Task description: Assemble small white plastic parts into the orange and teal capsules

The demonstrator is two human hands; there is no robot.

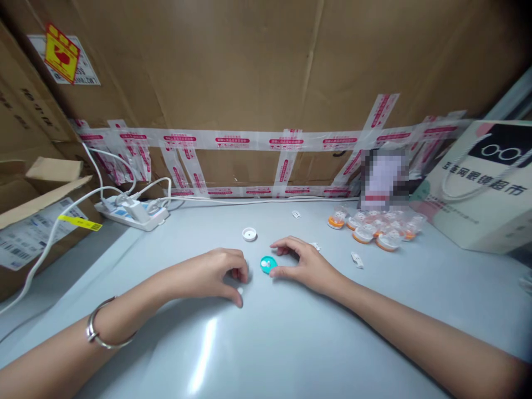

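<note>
A round teal piece (268, 264) with small white parts in it lies on the table between my hands. My right hand (297, 260) is at its right side, thumb at its lower right edge and fingers apart above it. My left hand (220, 274) hovers to the left, thumb and curled fingers apart, with a tiny white piece (240, 290) between them; whether the hand touches it cannot be made out. A white round cap (249, 234) sits just behind the teal piece.
Several clear domes with orange bases (388, 239) cluster at the back right, beside a paper bag (477, 194). Small white pieces (357, 260) lie nearer. A power strip (141, 215) with white cables is at the back left. Cardboard (249, 66) walls the rear.
</note>
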